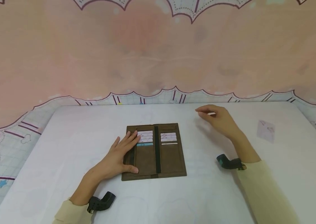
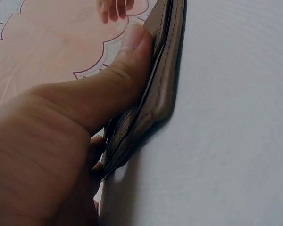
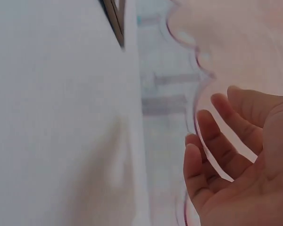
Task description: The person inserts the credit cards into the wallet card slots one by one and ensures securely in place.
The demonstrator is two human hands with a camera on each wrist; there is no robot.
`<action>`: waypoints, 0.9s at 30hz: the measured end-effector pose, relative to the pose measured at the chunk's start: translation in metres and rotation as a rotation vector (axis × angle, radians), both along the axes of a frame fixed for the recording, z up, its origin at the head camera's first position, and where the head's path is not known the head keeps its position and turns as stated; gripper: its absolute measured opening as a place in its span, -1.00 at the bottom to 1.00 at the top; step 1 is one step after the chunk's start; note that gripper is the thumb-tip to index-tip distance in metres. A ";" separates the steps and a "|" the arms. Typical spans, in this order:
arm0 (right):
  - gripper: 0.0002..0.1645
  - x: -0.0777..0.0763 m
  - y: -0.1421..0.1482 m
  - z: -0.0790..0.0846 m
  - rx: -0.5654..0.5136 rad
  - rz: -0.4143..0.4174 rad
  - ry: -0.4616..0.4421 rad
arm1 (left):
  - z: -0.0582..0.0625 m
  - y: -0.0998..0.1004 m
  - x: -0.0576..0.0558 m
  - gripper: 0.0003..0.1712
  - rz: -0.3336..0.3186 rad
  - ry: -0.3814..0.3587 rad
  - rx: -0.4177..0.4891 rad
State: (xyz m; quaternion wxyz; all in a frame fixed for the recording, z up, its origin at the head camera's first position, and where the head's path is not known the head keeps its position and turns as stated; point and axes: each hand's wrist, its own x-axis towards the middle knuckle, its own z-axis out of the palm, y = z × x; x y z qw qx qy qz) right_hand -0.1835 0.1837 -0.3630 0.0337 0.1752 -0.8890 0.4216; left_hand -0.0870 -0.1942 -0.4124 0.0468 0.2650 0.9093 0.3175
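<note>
A brown bifold wallet (image 1: 171,160) lies spread out on the white table in the head view. White-pink cards (image 1: 145,136) and a blue-edged card (image 1: 144,144) sit in its left slots, with more pale cards (image 1: 168,137) in the right ones. My left hand (image 1: 116,158) rests on the wallet's left half, fingers spread and thumb near the lower edge. The left wrist view has the thumb (image 2: 127,61) against the stitched leather. My right hand (image 1: 216,119) hovers up and right of the wallet, fingers loosely bent and holding nothing; its palm side shows in the right wrist view.
A thin translucent card (image 1: 266,131) with reddish marks lies on the right of the white table (image 1: 211,193). Behind the table hangs a pink-orange patterned cloth (image 1: 158,62) with a scalloped border. Black wrist cameras (image 1: 101,201) are strapped to both wrists.
</note>
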 end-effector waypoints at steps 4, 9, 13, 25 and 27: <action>-0.60 0.003 0.038 0.001 0.029 -0.110 0.014 | -0.001 0.000 -0.001 0.27 -0.001 -0.008 0.001; -0.51 0.013 0.081 0.000 0.091 -0.221 -0.009 | -0.003 -0.001 0.000 0.25 0.001 -0.007 0.006; -0.43 0.022 0.108 -0.005 0.131 -0.290 -0.049 | -0.003 -0.001 0.000 0.25 0.004 0.001 0.014; -0.16 0.036 0.177 -0.018 0.132 -0.474 -0.215 | -0.001 -0.002 -0.001 0.26 0.004 -0.001 0.005; -0.09 0.038 0.186 -0.024 0.115 -0.491 -0.267 | -0.001 -0.002 -0.001 0.26 0.005 -0.003 0.000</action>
